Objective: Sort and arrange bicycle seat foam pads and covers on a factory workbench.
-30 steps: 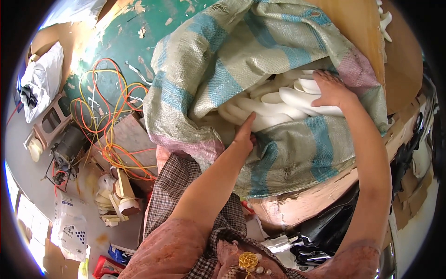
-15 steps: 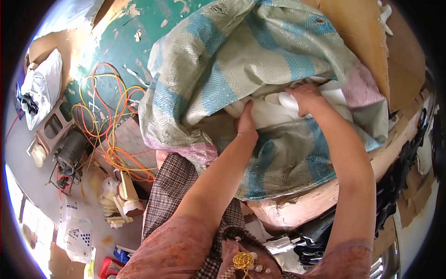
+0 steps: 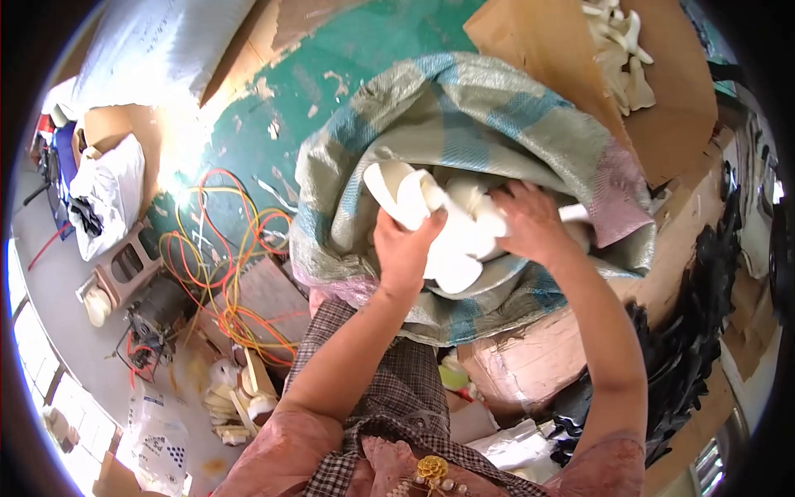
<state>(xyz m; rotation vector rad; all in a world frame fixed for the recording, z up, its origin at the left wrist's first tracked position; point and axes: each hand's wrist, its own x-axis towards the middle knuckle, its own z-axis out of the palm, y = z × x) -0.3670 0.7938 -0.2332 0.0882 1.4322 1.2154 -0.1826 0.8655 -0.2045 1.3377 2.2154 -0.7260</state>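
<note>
A woven sack (image 3: 609, 195) with grey-green, blue and pink stripes stands with its mouth rolled open before me. Smooth white curved pieces (image 3: 451, 253), looking like moulded plastic or foam, are bunched at its mouth. My left hand (image 3: 403, 255) is closed round the left side of this bunch, thumb on top. On the right, my right hand (image 3: 534, 222) reaches into the sack, its fingers bent over more of the white pieces. Its fingertips are partly hidden among them. I cannot tell the exact kind of the pieces.
Beyond the sack, a cardboard box (image 3: 530, 41) has similar cream pieces (image 3: 621, 58) beside it. Orange and yellow cords (image 3: 228, 273) tangle on the left, near a motor-like machine (image 3: 157, 315). Black jagged strips (image 3: 696, 331) lie at the right. A white bag (image 3: 112, 195) sits far left.
My hands have drawn the white pieces up from inside the sack into its mouth. The left hand is now raised and closed round them. The view has shifted, showing more cream pieces by the box.
</note>
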